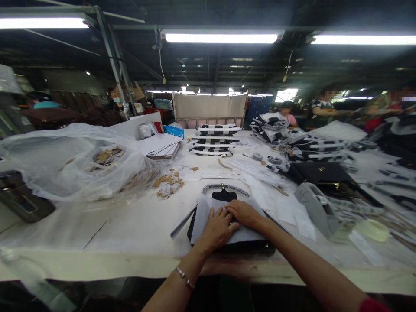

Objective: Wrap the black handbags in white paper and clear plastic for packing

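Note:
A black handbag point(256, 248) lies flat near the front edge of the table, with a sheet of white paper point(203, 216) over most of it. A black tab with a metal clasp point(224, 196) shows above the paper, beneath a wrapped, curved handle point(238, 188). My left hand point(218, 229) rests on the paper with its fingers spread. My right hand point(243, 212) lies beside it, fingers pointing left and nearly meeting the left fingers on the sheet. What is under the palms is hidden.
A clear plastic bag point(74, 173) and a pile of small tags point(169, 183) are on the left. Wrapped stacks point(214, 141) stand at the back. On the right are a grey dispenser point(313, 208), another black handbag point(321, 173) and loose paper strips. Several people work beyond.

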### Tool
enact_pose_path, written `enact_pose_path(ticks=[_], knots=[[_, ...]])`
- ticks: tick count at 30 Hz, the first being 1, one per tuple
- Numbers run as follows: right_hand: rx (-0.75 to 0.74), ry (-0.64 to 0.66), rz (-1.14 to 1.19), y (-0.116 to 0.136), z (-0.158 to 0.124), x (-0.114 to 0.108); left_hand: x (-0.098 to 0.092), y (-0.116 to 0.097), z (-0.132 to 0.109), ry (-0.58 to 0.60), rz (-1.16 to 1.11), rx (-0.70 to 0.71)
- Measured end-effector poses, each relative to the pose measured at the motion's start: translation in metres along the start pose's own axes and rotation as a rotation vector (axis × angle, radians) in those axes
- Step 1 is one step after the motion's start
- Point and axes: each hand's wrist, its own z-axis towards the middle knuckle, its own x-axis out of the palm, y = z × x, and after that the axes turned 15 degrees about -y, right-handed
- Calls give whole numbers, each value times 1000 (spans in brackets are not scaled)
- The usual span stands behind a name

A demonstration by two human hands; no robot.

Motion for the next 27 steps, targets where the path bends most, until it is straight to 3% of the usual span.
enact_pose_path(ticks=[3,5,9,14,16,19,23,27], knots=[[20,-79,37,-5,-22,16,-4,3,-2,-117,11,-151],[10,-112,49,-8,-30,21,-7,0,-3,-105,85,-184],[-27,-107,8,-9,-30,22,-14,-12,9,151,252,-104],[-50,-108,-59,-5,-30,21,-17,-6,67,466,249,-39],[-55,-125,-80,-5,-31,21,-16,2,83,498,271,-39],[-42,-171,-108,-6,-31,24,-16,9,77,355,332,-67],[-5,-228,-144,-9,-31,29,-14,9,39,49,402,-76],[33,-234,-187,-10,-30,31,-7,12,23,-102,399,-60]])
